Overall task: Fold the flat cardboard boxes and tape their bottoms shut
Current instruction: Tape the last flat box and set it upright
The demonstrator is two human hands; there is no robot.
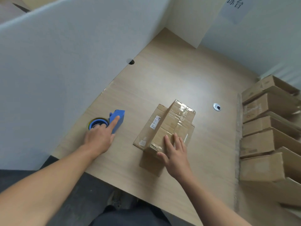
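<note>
Tape shines along the upturned bottom of the cardboard box, which sits mid-table with its open flaps splayed out flat beneath it. A white label shows on its nine o'clock side. The right hand lies on the box's six o'clock end, fingers straight and spread, pressing and gripping nothing.

Over at nine o'clock from the box, the left hand is on the blue tape dispenser. Its index finger is stretched along the blue body and the other fingers are bunched at the roll. Whether that is a real grasp or just contact, I cannot tell from this angle.

By the look of it this is the taping step, at or near its close for this box, since the seam seems covered. If so, the next move calls for the right hand to smooth the strip down firmly. After that, the box should be lifted clear toward three o'clock, where a stack of made-up boxes lines the table edge. If another strip is wanted, the dispenser needs a full grip first.
</note>
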